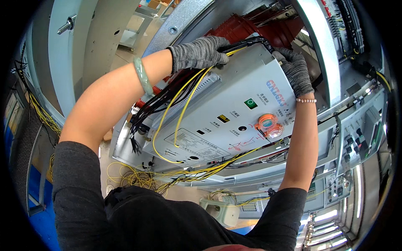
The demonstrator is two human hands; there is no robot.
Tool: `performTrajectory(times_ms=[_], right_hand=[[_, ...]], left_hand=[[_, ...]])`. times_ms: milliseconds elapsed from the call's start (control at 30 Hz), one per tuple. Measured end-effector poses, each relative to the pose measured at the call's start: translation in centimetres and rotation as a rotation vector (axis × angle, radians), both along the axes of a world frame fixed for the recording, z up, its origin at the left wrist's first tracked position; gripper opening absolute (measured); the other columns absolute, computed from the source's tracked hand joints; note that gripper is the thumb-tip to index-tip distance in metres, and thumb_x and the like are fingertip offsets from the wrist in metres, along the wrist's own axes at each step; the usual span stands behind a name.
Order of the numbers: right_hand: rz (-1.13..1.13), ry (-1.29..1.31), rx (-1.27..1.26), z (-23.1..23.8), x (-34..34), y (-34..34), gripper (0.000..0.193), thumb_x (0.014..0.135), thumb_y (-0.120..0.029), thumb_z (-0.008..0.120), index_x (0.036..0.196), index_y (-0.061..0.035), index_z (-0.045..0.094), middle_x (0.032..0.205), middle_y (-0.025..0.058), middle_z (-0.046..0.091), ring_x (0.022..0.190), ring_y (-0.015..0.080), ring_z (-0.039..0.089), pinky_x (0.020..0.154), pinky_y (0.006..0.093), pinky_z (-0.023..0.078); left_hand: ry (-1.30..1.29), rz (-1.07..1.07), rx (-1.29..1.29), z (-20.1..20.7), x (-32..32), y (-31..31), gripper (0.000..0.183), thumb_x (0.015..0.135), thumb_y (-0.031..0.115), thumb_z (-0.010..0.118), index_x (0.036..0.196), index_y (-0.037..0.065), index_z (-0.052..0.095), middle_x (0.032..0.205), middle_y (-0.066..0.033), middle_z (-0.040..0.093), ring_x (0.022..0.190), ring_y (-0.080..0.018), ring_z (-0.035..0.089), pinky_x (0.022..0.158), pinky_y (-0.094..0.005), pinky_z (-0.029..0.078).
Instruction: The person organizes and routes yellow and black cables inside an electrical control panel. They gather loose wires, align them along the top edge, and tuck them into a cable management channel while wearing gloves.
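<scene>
My left hand (201,53), in a grey knit glove, is closed around a black wire bundle (247,43) at the top edge of a light grey circuit breaker panel (234,104). Two yellow wires (184,96) come out below that hand and loop down over the panel. Black wire tails (144,113) hang loose at the panel's left side. At the upper right corner my right hand (293,69), gloved alike, has its fingers bent against the bundle's far end; some of them are hidden. A round orange-rimmed fitting (269,124) sits low on the panel's right half.
Dark red ribbed insulators (238,30) stand behind the panel inside a metal cabinet frame (322,50). Tangled yellow wires (134,175) lie on the floor and run along the panel's lower edge. A bolt (66,26) sticks out at upper left. A white stool (222,213) stands below.
</scene>
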State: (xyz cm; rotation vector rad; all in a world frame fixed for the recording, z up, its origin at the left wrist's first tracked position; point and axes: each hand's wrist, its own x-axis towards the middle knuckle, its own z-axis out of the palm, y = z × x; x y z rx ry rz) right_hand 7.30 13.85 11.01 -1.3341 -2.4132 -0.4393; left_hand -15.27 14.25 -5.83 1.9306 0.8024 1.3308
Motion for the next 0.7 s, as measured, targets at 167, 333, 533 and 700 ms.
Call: performTrajectory(times_ms=[167,333,533,700], right_hand=[[0.023,0.027,0.004,-0.2,0.0,0.0,0.026,0.087,-0.021,0.061,0.106,-0.0038,0.067,0.095,0.0175,0.068,0.085,0.0227,0.065,0.082,0.0326,0.048],[0.065,-0.002,0.044,0.0,0.3,0.2,0.025,0.086,-0.019,0.061,0.104,-0.0029,0.067,0.094,0.0179,0.068,0.085,0.0228,0.065,0.082,0.0322,0.048],[0.065,0.039,0.001,-0.2,0.0,-0.2,0.027,0.084,-0.022,0.062,0.103,-0.0036,0.068,0.092,0.0173,0.069,0.079,0.0215,0.065,0.078,0.0324,0.049],[-0.005,0.085,-0.069,0.0,-0.2,-0.4,0.031,0.085,-0.027,0.061,0.106,-0.0055,0.068,0.094,0.0165,0.069,0.081,0.022,0.065,0.079,0.033,0.049]], left_hand=[[-0.028,-0.08,-0.066,0.1,-0.6,-1.0,0.032,0.091,0.028,0.052,0.111,0.002,0.052,0.079,-0.0102,0.062,0.063,-0.0172,0.06,0.059,-0.0337,0.051],[0.502,0.541,0.342,-0.9,3.0,-1.8,0.032,0.09,0.016,0.043,0.112,-0.007,0.05,0.074,-0.0213,0.063,0.07,-0.0349,0.064,0.059,-0.0445,0.051],[0.569,0.568,0.33,0.0,4.0,-1.8,0.034,0.086,0.016,0.048,0.111,-0.007,0.049,0.077,-0.0214,0.064,0.072,-0.0353,0.065,0.064,-0.0446,0.052],[0.669,0.512,0.299,0.5,3.0,-0.9,0.037,0.082,0.009,0.05,0.115,-0.008,0.047,0.091,-0.0257,0.063,0.085,-0.0376,0.064,0.074,-0.043,0.051]])
